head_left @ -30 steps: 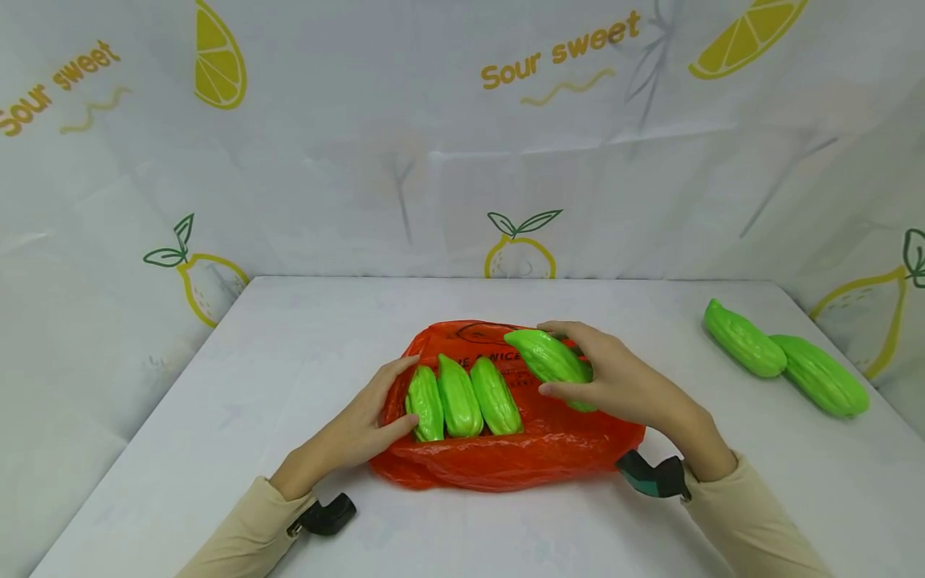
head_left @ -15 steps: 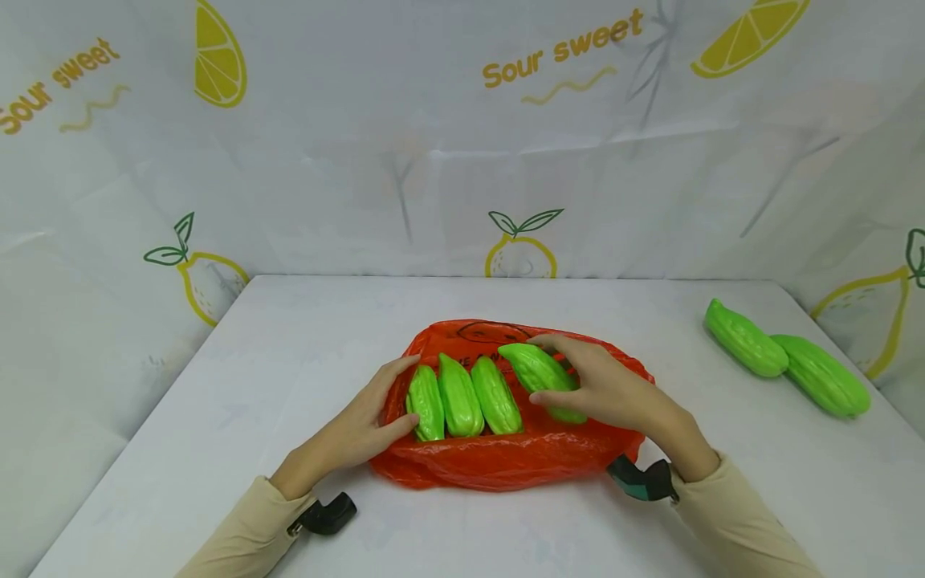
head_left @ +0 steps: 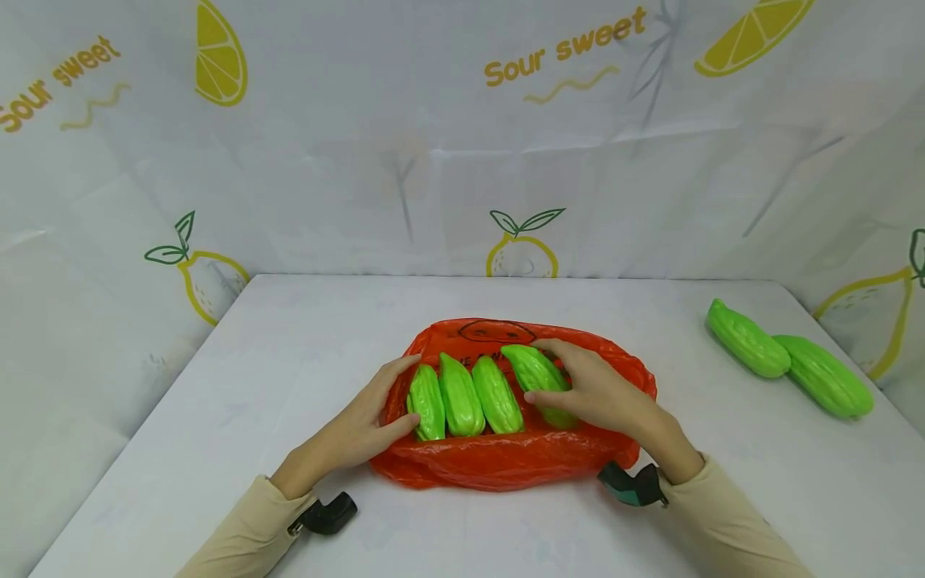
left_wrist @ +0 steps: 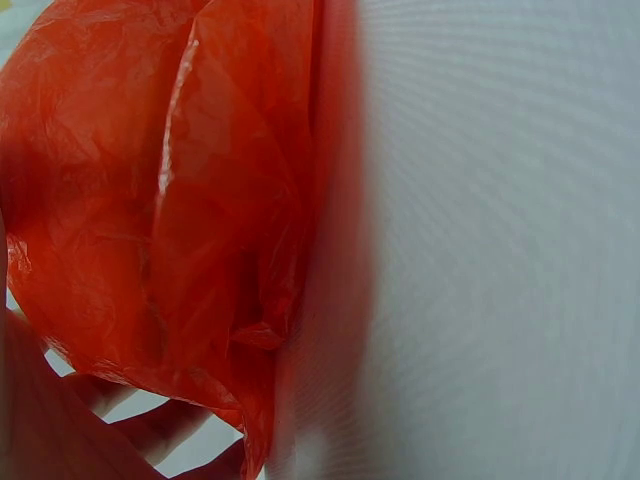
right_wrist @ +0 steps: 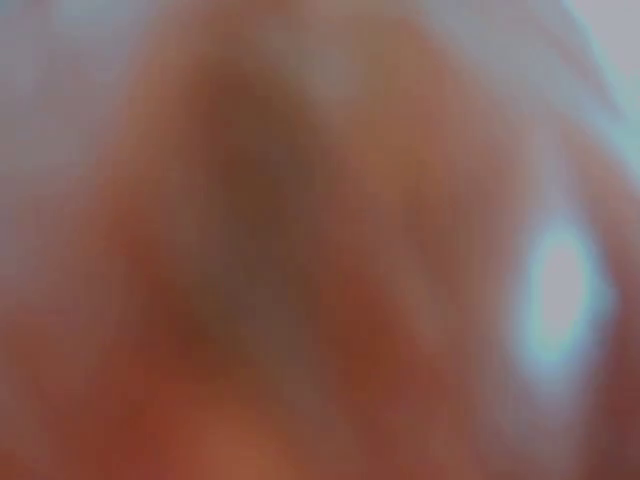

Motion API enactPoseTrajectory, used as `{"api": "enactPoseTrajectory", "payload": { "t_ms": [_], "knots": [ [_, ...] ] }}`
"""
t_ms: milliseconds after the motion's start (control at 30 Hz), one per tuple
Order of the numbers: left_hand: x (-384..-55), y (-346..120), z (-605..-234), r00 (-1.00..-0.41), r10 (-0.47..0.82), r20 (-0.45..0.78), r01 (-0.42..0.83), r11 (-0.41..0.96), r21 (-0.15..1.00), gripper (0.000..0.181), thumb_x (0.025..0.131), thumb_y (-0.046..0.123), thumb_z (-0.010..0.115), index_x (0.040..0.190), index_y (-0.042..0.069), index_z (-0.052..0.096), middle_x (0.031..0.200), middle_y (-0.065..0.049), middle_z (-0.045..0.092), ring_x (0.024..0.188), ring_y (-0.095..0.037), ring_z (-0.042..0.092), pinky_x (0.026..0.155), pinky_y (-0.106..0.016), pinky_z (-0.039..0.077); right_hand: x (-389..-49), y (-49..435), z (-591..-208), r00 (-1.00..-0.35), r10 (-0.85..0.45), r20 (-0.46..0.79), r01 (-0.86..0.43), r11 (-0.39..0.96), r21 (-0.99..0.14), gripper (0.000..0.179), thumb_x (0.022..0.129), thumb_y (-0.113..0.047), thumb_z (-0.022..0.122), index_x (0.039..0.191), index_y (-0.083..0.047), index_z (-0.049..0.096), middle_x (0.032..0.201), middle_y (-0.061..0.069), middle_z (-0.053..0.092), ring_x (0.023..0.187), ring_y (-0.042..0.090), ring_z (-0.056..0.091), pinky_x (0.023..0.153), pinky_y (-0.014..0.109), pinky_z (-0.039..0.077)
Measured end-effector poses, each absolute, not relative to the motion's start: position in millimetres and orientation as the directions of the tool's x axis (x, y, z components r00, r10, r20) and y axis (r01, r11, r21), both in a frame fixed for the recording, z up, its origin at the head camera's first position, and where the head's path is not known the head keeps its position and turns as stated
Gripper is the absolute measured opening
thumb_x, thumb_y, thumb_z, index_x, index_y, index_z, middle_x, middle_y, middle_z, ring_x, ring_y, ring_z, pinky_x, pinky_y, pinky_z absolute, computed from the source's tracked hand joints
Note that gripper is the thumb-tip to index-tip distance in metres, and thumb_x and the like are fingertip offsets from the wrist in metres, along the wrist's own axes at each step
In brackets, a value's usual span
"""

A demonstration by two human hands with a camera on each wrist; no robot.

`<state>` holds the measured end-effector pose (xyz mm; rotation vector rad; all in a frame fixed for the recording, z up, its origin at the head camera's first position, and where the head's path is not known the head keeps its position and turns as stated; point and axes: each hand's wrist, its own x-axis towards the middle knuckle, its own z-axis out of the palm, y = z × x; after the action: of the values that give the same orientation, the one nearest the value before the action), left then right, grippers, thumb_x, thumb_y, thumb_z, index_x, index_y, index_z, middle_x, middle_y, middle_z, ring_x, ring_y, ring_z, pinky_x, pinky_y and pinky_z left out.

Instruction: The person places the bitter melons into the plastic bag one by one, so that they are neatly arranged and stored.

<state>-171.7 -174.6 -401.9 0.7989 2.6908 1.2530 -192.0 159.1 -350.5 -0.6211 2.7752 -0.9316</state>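
Gripping the fourth bitter gourd point(head_left: 538, 373), the right hand point(head_left: 603, 393) sets its thumb on the near side and its fingers on the far side. This gourd lies in the mouth of the red plastic bag point(head_left: 499, 466), to the left of the right palm, its long axis slanting from a pointed tip at far left to a blunt end at near right. The row of three gourds point(head_left: 462, 397) stands more nearly fore-and-aft; red film shows between the third and the fourth, widening toward the near ends. The left hand point(head_left: 368, 421), its fingers and thumb curved round the bag's left end, is farther from the fourth gourd. Two loose gourds point(head_left: 751, 341) touch on the white tabletop point(head_left: 433, 538), well to the right, nearer the right hand. Whether the gripped gourd bears on the bag cannot be told; the right wrist view is blurred.
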Motion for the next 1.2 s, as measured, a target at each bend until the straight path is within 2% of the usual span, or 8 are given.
{"api": "enactPoseTrajectory", "payload": {
  "t_ms": [267,467,733,1200],
  "knots": [
    [-172.4,-174.5,-402.7,-0.857,0.488,0.164,0.443,0.538,0.717,0.072,0.093,0.018,0.064,0.155,0.016,0.026,0.156,-0.006,0.034,0.144,-0.026,0.036,0.115,-0.056,0.035,-191.4,151.9,-356.1,-0.925,-0.380,0.002,-0.302,0.732,-0.611,0.069,0.089,-0.037,0.072,0.141,-0.001,0.044,0.122,0.013,0.061,0.101,0.023,0.058,0.083,0.040,0.054],
    [-172.9,-174.5,-403.1,-0.856,0.490,0.162,0.441,0.532,0.723,0.073,0.093,0.018,0.063,0.155,0.015,0.026,0.156,-0.007,0.033,0.144,-0.027,0.035,0.115,-0.056,0.035,-191.8,149.5,-359.8,-0.918,-0.397,0.012,-0.322,0.725,-0.609,0.066,0.092,-0.035,0.069,0.141,0.001,0.045,0.130,0.016,0.059,0.115,0.031,0.057,0.097,0.051,0.051],
    [-173.4,-175.0,-403.0,-0.859,0.488,0.154,0.431,0.530,0.730,0.073,0.093,0.018,0.063,0.155,0.016,0.025,0.156,-0.007,0.033,0.144,-0.026,0.035,0.115,-0.056,0.035,-191.5,152.0,-358.8,-0.897,-0.442,-0.001,-0.351,0.715,-0.605,0.062,0.093,-0.034,0.068,0.140,-0.001,0.047,0.139,0.016,0.055,0.126,0.034,0.054,0.104,0.054,0.046],
    [-173.4,-174.7,-402.9,-0.859,0.488,0.153,0.428,0.521,0.739,0.073,0.093,0.017,0.064,0.155,0.015,0.025,0.156,-0.007,0.033,0.144,-0.026,0.034,0.115,-0.056,0.034,-190.8,154.3,-355.3,-0.886,-0.462,-0.037,-0.334,0.691,-0.641,0.056,0.094,-0.023,0.068,0.140,0.000,0.047,0.140,0.019,0.053,0.111,0.031,0.061,0.093,0.047,0.055]
  ]
}}
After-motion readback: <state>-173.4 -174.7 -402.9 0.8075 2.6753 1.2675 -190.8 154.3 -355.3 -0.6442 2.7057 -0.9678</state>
